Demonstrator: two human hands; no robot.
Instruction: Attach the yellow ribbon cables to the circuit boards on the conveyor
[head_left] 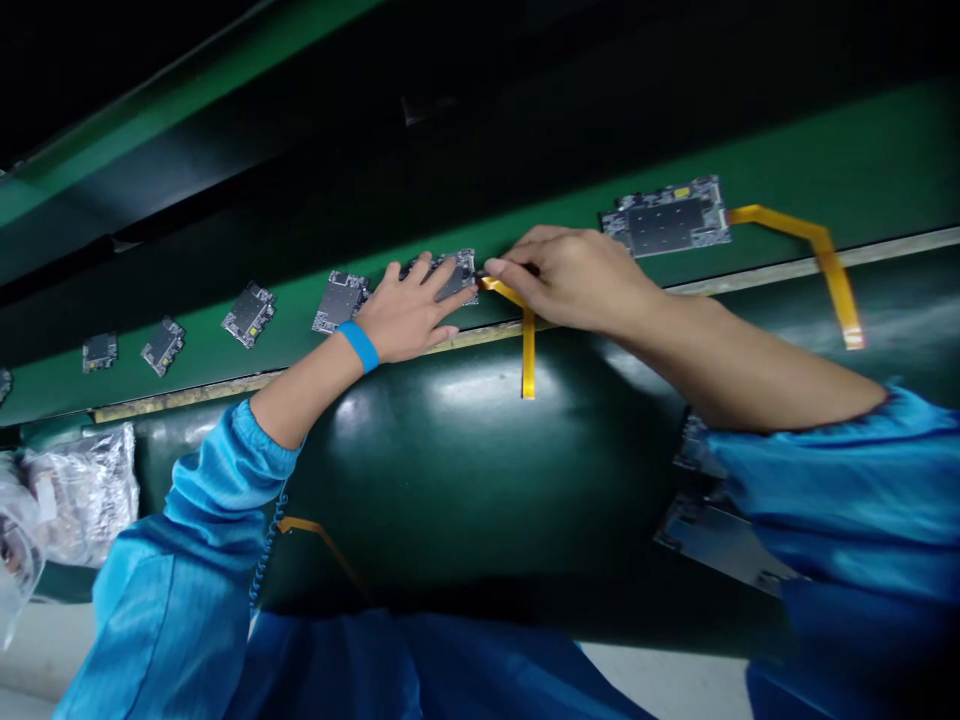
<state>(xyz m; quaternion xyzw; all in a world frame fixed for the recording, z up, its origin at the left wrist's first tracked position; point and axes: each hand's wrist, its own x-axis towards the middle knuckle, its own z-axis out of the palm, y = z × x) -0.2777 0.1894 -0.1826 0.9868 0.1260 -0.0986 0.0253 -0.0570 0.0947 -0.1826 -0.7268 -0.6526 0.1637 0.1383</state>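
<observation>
My left hand [409, 310] lies flat with fingers spread on a small grey circuit board [459, 276] at the edge of the green belt [525, 230]. My right hand [574, 275] pinches the end of a yellow flex cable [527, 345] right at the board's right edge; the cable hangs down over the dark green table [465, 470]. A blue wrist strap [358, 346] with a coiled cord circles my left wrist.
Several more small boards [341, 300] lie along the belt to the left. A larger board [667, 220] with its own yellow flex cable [829, 265] sits to the right. Silver bags [79, 490] lie at left. Metal-plated parts [720, 540] rest under my right sleeve.
</observation>
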